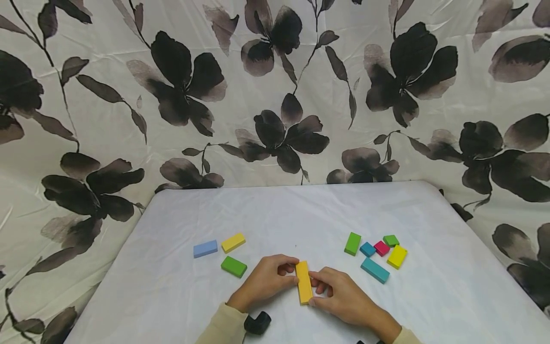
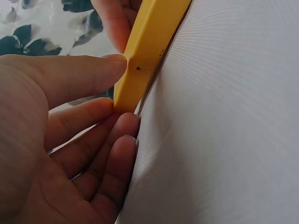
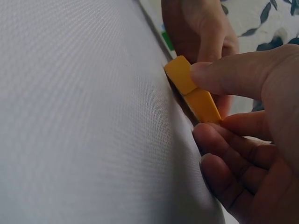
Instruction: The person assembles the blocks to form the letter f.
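A long orange-yellow block [image 1: 303,283] lies close over the white cloth, between two hands near the table's front. My left hand [image 1: 268,279] grips its left side; in the left wrist view, the thumb [image 2: 103,74] presses one face and a fingertip meets the end. From the right, my right hand [image 1: 339,294] pinches it with thumb and fingers. A line crosses the yellow surface [image 3: 201,102] in the right wrist view, beside the right thumb [image 3: 210,77]. The other fingers of both hands curl loosely near the cloth.
Left of the hands lie a blue block [image 1: 205,249], a yellow block [image 1: 233,242] and a green block [image 1: 234,266]. To the right are several more, among them a teal block [image 1: 375,270] and a red block [image 1: 381,248]. Floral fabric [image 1: 275,95] hangs behind the table.
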Motion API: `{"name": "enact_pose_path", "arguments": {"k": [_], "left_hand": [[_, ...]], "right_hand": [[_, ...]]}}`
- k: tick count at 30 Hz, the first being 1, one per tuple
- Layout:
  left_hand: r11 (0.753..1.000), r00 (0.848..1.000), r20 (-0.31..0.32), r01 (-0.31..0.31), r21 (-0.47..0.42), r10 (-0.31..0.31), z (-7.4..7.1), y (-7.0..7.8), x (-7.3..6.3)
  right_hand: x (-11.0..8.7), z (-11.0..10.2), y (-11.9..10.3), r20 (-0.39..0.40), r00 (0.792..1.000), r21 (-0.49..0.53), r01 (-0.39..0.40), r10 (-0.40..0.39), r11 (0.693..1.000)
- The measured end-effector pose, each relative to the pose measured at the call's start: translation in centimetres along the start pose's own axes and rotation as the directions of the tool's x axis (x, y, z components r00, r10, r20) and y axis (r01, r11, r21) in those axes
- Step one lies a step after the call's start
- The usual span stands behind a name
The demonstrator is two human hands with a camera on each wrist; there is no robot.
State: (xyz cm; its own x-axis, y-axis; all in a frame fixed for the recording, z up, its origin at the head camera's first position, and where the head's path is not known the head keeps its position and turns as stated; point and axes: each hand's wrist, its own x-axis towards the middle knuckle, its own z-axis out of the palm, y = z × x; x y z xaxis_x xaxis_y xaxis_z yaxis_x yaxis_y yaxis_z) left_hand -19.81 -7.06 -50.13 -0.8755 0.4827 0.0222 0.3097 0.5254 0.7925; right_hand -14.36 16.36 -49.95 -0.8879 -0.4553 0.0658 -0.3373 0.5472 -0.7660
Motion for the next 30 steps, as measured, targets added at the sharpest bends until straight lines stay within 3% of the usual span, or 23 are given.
{"name": "enact_pose_path", "arguments": {"k": [6, 12, 20, 30], "left_hand": [[1.000, 1.000, 0.029, 0.002, -0.011, -0.001, -0.3, 0.0, -0.3], [0.999, 0.998, 0.034, -0.047, -0.014, 0.047, -0.8, -0.4, -0.9], [0.994, 0.994, -0.051, -0.098, 0.047, 0.100, -1.2, -1.3, -2.2], [0.975, 0.978, -0.106, -0.163, 0.149, 0.180, -2.6, -1.2, -2.8]], "right_hand": [[0.1, 0.0, 0.0, -0.003, 1.000, -0.004, 0.003, -0.003, 1.000], [0.1, 0.0, 0.1, -0.025, 0.999, -0.001, 0.030, -0.030, 1.000], [-0.2, -0.6, 0.4, -0.097, 0.995, 0.022, 0.022, -0.020, 1.000], [-0.7, -2.3, 1.6, -0.204, 0.975, 0.017, -0.083, 0.085, 0.996]]}}
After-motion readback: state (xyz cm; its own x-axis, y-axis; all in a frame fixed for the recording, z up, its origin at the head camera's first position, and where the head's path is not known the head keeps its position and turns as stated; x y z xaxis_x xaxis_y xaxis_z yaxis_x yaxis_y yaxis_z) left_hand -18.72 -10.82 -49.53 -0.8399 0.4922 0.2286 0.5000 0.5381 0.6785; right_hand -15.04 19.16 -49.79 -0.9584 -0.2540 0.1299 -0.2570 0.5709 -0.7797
